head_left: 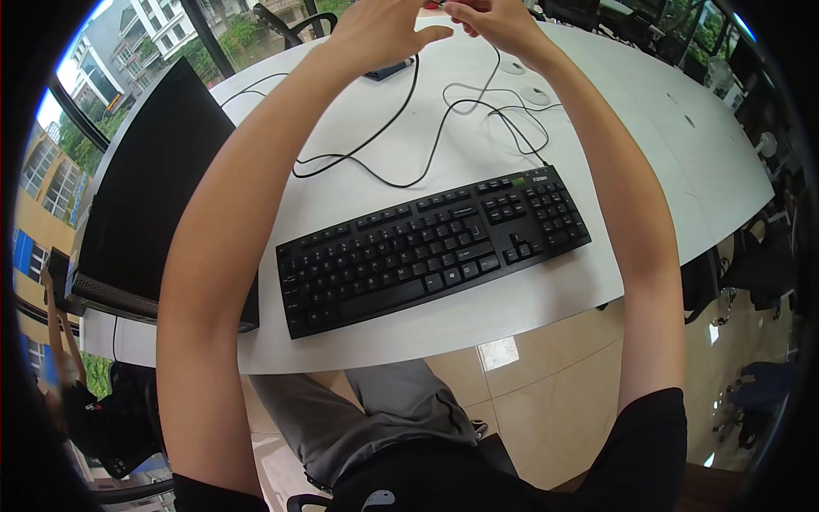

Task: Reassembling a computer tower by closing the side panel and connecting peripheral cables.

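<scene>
Both my hands are raised close together at the top edge, above the far part of the table. My left hand [384, 34] has its thumb stretched out, while its other fingers are largely cut off by the picture's edge. A black cable [415, 81] rises from the table and disappears behind it. The fingers of my right hand [499, 21] are pinched together around something small and dark, too cut off to make out. Below, between my forearms, a black keyboard [435, 247] lies slightly tilted on the white table [512, 303], touched by neither hand.
A large black monitor [145, 188] stands left of the keyboard. Loose cable loops [520, 128] and a round white disc [536, 96] lie beyond it. A dark flat object [388, 70] sits under my left hand. Chairs [294, 26] stand past the table, and a person is at far left.
</scene>
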`<state>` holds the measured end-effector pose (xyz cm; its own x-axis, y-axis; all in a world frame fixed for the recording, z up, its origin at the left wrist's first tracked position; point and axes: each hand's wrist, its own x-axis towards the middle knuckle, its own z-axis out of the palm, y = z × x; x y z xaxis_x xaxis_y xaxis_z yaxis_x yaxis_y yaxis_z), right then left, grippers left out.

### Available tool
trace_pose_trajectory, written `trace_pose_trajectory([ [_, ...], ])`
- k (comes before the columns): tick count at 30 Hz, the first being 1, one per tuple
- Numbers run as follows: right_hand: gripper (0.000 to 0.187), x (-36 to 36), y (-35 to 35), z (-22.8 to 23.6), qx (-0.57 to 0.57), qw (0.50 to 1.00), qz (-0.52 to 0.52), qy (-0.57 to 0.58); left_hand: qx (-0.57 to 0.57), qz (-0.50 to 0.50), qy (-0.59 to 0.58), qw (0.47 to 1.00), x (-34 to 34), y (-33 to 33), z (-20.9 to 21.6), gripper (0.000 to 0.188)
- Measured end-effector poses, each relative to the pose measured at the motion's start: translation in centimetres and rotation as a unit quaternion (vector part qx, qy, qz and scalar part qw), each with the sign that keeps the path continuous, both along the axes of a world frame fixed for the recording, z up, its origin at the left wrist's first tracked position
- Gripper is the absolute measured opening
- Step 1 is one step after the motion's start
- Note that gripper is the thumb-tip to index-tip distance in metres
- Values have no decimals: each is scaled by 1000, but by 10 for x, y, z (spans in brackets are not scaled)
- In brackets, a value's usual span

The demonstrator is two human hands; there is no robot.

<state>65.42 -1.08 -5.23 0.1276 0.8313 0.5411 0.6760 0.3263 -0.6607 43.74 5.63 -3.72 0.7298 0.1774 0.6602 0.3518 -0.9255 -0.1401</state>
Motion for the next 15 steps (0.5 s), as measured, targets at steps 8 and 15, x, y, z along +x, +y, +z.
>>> trace_pose_trajectory([
  [8, 32, 43, -79, 12, -103, 979, -94, -149, 88, 145, -1, 985, -15, 36, 9, 69],
  [15, 37, 161, -135, -11, -98, 961, -254, -41, -101, 303, 44, 947, -58, 70, 1, 51],
])
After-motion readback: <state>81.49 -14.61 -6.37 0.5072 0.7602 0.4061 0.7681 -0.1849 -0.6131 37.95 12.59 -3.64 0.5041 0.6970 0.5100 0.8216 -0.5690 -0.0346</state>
